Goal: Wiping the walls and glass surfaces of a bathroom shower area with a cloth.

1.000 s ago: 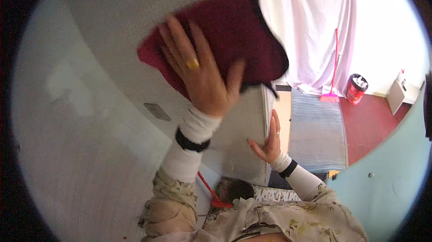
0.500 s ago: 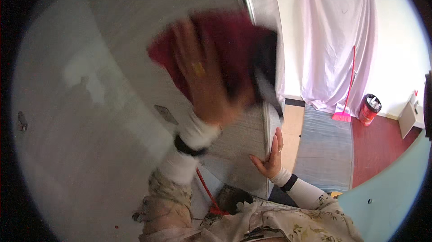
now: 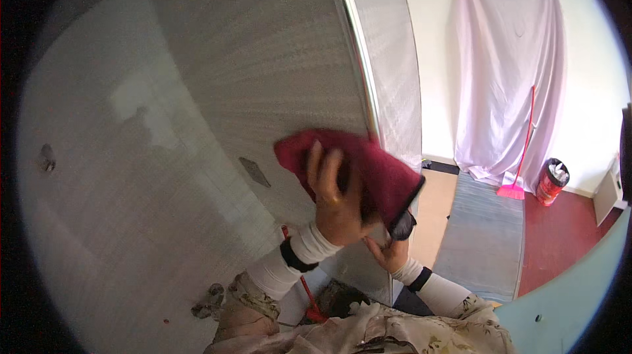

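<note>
A dark red cloth (image 3: 385, 170) with a black edge lies over the grey tiled wall corner beside a shiny metal edge strip (image 3: 359, 45). My left hand (image 3: 337, 202) holds it, its fingers bent over the cloth and slightly blurred. Just below the cloth, my right hand (image 3: 393, 254) rests at the lower part of the wall corner, thumb stretched away. The cloth hides most of its fingers.
Left of me runs a glossy grey tiled wall (image 3: 99, 189) with a floor drain (image 3: 254, 172)-like dark plate. A red-handled tool (image 3: 312, 303) stands low down. Rightward are a pink curtain (image 3: 507, 77), a pink broom (image 3: 511, 191), a red bucket (image 3: 550, 186) and a pale green panel (image 3: 573, 295).
My left hand has brought the cloth down and to the right, from higher on the wall to just above my right hand. The right hand stays by the corner, now partly covered.
</note>
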Available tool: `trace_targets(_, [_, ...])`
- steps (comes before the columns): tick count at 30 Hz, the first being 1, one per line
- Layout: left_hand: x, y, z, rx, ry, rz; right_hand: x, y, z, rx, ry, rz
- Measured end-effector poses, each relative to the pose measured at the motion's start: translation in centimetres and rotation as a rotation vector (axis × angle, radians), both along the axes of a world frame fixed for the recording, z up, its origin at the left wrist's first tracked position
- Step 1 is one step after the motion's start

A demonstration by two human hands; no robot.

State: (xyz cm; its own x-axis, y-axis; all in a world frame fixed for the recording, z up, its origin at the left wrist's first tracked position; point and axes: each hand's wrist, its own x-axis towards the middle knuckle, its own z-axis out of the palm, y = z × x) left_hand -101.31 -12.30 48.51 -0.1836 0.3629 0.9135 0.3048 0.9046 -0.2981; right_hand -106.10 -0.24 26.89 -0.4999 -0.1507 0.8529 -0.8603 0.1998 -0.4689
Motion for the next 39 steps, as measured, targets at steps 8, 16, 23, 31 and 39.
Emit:
trace_targets(8, [-3.4, -2.2, 13.1, -0.069, 0.127, -0.054, 0.4, 1.5, 2.4, -0.010, 0.103, -0.034])
trace_targets(16, [-4.1, -8.7, 22.9, -0.008, 0.171, 0.246, 0.8, 0.9, 2.5, -0.013, 0.098, 0.015])
trace_targets(23, [-3.3, -6.0, -6.9, 0.075, -0.105, 0.124, 0.3, 1.2, 2.1, -0.047, 0.109, -0.025])
trace_targets(31, [-2.5, -9.7, -26.7, 0.346, -0.585, 0.163, 0.2, 1.3, 1.8, 0.006, 0.107, 0.007])
trace_targets(39, [-4.7, -16.9, -6.7, 0.335, -0.654, 0.536, 0.4, 1.6, 1.7, 0.005, 0.078, -0.011])
